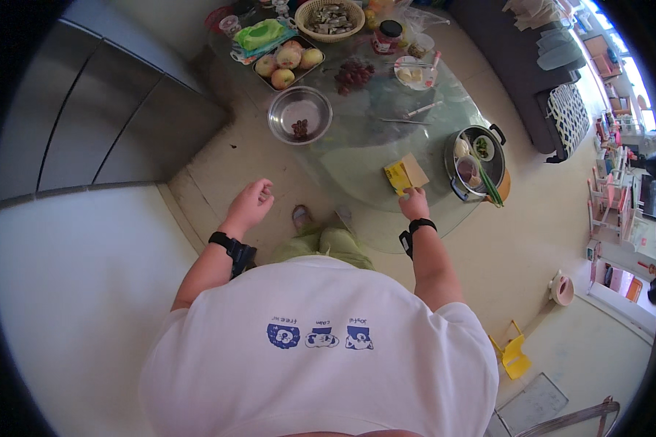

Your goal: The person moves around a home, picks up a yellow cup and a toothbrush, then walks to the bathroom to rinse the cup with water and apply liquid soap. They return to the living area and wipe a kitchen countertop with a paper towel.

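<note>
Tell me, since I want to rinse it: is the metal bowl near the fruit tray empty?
Not empty. The metal bowl holds a small cluster of dark pieces at its bottom; the rest of its inside shows bare.

Daylight is bright and even, strongest at the upper right, where the room washes out to near white. The glass desk (386, 138) in front of me carries soft reflections and pale glare. Shadows on the floor (532, 247) are faint. Fisheye distortion bends straight edges toward a black circular rim. Centre focus is fair; detail softens toward the edges.
</note>
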The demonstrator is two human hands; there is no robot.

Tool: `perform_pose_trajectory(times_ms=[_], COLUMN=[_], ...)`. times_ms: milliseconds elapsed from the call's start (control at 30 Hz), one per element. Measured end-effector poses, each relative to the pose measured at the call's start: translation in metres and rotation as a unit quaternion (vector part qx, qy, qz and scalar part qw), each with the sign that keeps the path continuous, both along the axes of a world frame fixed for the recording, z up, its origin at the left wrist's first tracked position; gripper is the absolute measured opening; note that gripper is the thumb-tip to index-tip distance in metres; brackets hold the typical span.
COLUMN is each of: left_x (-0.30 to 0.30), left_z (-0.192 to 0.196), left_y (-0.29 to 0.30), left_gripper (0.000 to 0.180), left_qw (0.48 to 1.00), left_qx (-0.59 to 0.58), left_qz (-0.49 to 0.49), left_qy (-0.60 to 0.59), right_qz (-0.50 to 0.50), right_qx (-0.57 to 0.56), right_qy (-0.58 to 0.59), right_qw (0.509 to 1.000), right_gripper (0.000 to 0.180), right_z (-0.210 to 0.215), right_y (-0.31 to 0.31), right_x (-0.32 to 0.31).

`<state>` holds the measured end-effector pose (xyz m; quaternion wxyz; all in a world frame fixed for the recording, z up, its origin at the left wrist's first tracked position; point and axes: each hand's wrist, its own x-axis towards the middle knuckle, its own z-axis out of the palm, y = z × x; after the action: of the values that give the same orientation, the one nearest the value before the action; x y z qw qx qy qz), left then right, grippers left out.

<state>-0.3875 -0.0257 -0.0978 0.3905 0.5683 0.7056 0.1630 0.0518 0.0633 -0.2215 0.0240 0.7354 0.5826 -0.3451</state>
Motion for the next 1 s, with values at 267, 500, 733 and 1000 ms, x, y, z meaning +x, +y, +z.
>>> perform_pose_trajectory(times_ms=[267,500,733,1000], left_x=[0.011,0.029,0.064,0.117], left_z=[-0.011,-0.027,-0.024,-0.042], left_y=[0.008,0.02,0.07,0.111], left_gripper=[0.031,0.031,0.032,0.044], left_qw=[0.998,0.994,0.995,0.983], left_qx=[-0.042,-0.094,-0.057,-0.068], left_qz=[-0.023,-0.037,-0.088,-0.153], left_qy=[0.037,0.035,0.0,-0.072], right_qz=[0.005,0.07,0.099,0.145], right_qx=[0.037,-0.086,0.076,0.126], right_qy=[-0.152,-0.156,0.051,0.314], right_qw=[0.988,0.981,0.991,0.93], right_gripper=[0.042,0.051,0.041,0.043], right_z=[-0.04,-0.058,-0.027,0.06], right_y=[0.05,0.08,0.052,0.028], right_x=[0.006,0.005,0.002,-0.024])
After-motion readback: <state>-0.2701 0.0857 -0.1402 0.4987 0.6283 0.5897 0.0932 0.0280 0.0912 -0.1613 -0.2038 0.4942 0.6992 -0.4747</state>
